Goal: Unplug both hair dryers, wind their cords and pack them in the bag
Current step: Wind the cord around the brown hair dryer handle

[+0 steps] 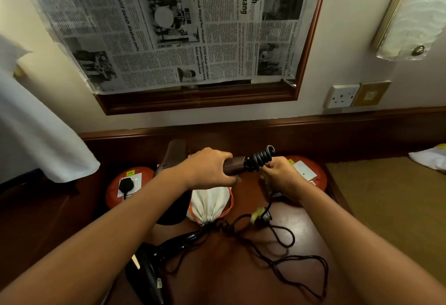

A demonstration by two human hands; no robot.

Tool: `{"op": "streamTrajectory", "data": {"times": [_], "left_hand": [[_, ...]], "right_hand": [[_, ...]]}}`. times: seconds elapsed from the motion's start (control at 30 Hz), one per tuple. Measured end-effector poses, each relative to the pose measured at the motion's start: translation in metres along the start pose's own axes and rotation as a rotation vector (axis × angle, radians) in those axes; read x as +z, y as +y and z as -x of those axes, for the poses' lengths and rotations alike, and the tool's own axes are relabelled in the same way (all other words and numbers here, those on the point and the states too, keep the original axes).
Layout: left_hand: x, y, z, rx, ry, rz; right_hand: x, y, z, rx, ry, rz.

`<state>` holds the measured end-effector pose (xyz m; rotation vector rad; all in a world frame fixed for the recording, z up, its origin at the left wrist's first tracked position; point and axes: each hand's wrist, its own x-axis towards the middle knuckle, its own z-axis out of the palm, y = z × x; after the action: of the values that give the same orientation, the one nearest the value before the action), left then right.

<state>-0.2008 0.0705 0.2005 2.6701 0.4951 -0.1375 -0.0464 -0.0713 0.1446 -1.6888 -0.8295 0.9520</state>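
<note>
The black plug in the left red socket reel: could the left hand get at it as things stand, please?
Probably not right away. The path to the black plug looks open from above, with nothing over it, but the left hand is closed round the brown hair dryer's handle and would have to put it down first.

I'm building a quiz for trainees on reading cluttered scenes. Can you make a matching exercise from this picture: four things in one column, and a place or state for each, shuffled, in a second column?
Things:
1. brown hair dryer
2. black hair dryer
3. white drawstring bag
4. black plug

States:
A. lying on the table near the left forearm
B. sitting in a socket on the left red disc
C. handle gripped by the left hand, cord partly wound
D. resting on the table under the hands, neck gathered

Pairs: 1-C, 2-A, 3-D, 4-B
</note>
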Motion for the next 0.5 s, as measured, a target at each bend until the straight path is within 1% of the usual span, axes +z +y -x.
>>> {"op": "streamTrajectory", "data": {"times": [0.1, 0.2, 0.23, 0.33, 0.4, 0.5], "left_hand": [[-0.001, 0.004, 0.003, 0.007, -0.010, -0.041], [-0.004, 0.008, 0.007, 0.013, -0.034, -0.106], [-0.005, 0.009, 0.007, 0.020, -0.039, -0.131], [-0.004, 0.011, 0.009, 0.038, -0.049, -0.210], [-0.002, 0.013, 0.008, 0.040, -0.043, -0.266], [0.004, 0.014, 0.005, 0.033, -0.042, -0.327]], "right_hand": [[-0.009, -0.004, -0.012, -0.030, 0.076, 0.246], [-0.018, -0.011, -0.024, -0.090, 0.058, 0.537], [-0.020, -0.016, -0.025, -0.096, 0.058, 0.600], [-0.025, -0.035, -0.020, -0.144, 0.090, 0.680], [-0.031, -0.047, -0.017, -0.219, 0.123, 0.742], [-0.038, -0.060, -0.010, -0.301, 0.115, 0.814]]}}
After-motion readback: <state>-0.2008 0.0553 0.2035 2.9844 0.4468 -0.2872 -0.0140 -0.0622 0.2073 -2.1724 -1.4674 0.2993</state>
